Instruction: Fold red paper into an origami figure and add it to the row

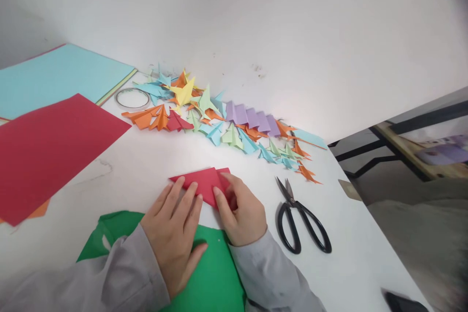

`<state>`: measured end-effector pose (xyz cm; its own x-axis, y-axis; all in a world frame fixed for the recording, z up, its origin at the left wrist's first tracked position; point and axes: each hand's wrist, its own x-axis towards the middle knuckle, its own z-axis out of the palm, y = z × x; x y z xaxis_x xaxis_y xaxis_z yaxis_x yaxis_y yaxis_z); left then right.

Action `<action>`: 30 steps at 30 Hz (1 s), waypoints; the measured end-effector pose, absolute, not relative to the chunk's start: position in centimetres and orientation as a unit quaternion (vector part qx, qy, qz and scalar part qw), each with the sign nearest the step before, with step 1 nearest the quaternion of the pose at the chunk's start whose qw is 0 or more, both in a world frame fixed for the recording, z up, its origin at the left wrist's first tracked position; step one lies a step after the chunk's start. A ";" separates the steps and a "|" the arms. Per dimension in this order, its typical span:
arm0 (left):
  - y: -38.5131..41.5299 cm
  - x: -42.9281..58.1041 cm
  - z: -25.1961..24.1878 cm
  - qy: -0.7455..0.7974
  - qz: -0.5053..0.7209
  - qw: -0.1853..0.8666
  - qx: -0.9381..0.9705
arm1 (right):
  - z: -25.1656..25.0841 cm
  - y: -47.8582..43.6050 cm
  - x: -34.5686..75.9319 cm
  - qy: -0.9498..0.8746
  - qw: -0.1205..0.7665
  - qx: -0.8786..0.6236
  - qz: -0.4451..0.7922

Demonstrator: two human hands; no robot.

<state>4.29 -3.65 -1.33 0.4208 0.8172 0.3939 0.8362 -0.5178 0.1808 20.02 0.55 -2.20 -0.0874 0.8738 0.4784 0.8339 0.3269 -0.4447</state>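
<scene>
A small folded piece of red paper [204, 179] lies on the white table in front of me. My left hand [173, 231] rests flat with spread fingers, its fingertips on the paper's left part and lower edge. At the right end of the paper, my right hand [241, 209] pinches it between thumb and fingers; part of the paper is hidden behind them. Beneath my forearms lies a green sheet or cloth [215, 273]. Black-handled scissors [292, 204] lie to the right of my right hand, their blades slightly apart.
Folded paper shapes in several colours [183, 92] line the wall, with a purple pleated strip [252, 119] among them. A tape roll [132, 98] lies left of them. Large red paper [54, 146] and light-blue sheets [66, 75] cover the left side. The white table [351, 243] ends at the right.
</scene>
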 end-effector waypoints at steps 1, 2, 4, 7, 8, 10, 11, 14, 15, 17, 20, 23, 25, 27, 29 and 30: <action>-3.7 4.3 -1.4 -0.493 -0.221 0.020 -0.841 | -2.2 0.5 20.1 -0.746 0.344 -0.570 0.025; -3.7 4.3 -1.4 -0.495 -0.220 0.018 -0.840 | -2.2 0.5 20.1 -0.754 0.338 -0.563 0.022; -3.8 4.3 -1.5 -0.500 -0.218 0.013 -0.838 | -2.2 0.3 20.2 -0.765 0.322 -0.558 0.019; -3.9 4.4 -1.5 -0.504 -0.218 0.003 -0.836 | -2.4 0.2 20.4 -0.774 0.309 -0.553 0.019; -3.9 4.3 -1.5 -0.503 -0.219 0.000 -0.836 | -2.5 0.1 20.5 -0.775 0.307 -0.551 0.020; -3.8 4.3 -1.6 -0.498 -0.222 -0.001 -0.838 | -2.6 0.1 20.5 -0.777 0.307 -0.549 0.021; -3.8 4.3 -1.6 -0.496 -0.224 0.000 -0.839 | -2.6 0.1 20.6 -0.778 0.307 -0.548 0.021; -3.7 4.1 -1.6 -0.495 -0.220 -0.001 -0.841 | -2.5 0.1 20.5 -0.778 0.304 -0.550 0.018; -3.7 4.1 -1.6 -0.495 -0.217 -0.003 -0.841 | -2.5 0.1 20.5 -0.777 0.301 -0.553 0.017; -3.6 4.0 -1.5 -0.494 -0.214 -0.007 -0.843 | -2.2 0.1 20.3 -0.776 0.289 -0.561 0.015; -3.5 4.0 -1.5 -0.493 -0.220 -0.007 -0.842 | -1.9 0.1 20.2 -0.777 0.264 -0.572 0.006; -3.4 4.0 -1.5 -0.492 -0.223 -0.007 -0.841 | -1.9 0.0 20.1 -0.779 0.254 -0.574 -0.007; -3.4 4.1 -1.5 -0.491 -0.224 -0.007 -0.842 | -2.0 0.0 20.2 -0.780 0.258 -0.570 -0.009; -3.4 4.1 -1.5 -0.490 -0.225 -0.006 -0.842 | -2.1 0.1 20.2 -0.780 0.262 -0.568 -0.008; -3.4 4.1 -1.5 -0.491 -0.226 -0.005 -0.841 | -2.0 0.1 20.2 -0.777 0.260 -0.573 -0.014; -3.4 4.1 -1.5 -0.490 -0.226 -0.005 -0.842 | -1.9 0.2 20.1 -0.777 0.255 -0.575 -0.019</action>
<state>4.06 -3.36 -1.53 0.4165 0.8276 0.3762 0.8233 -0.5189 0.2301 20.12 0.19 -1.94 -0.2072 0.8840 0.4190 0.9037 0.3370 -0.2641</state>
